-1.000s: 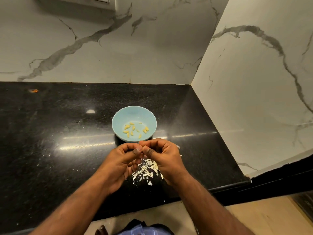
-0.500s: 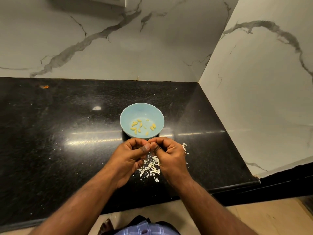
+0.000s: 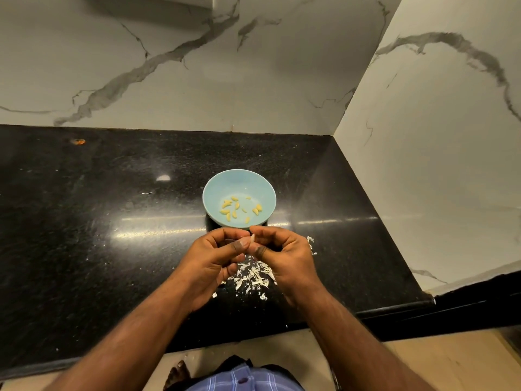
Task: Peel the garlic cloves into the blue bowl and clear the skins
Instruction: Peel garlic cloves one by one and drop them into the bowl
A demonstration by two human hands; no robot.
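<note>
Garlic clove, small and pale (image 3: 252,237), sits pinched between my left hand (image 3: 214,258) and right hand (image 3: 284,255), just short of the round blue bowl's (image 3: 214,190) near rim; white papery skins (image 3: 253,275) litter the black counter (image 3: 84,221) underneath, well inside its front edge.

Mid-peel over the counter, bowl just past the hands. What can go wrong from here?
1. The clove, pinched between the left hand and right hand, sits short of the blue bowl; if it slips, it likely lands in the skins.
2. Skins already lie scattered beside the right hand, so more may drift toward the counter edge.
3. A flicked skin could land among the peeled cloves.
</note>
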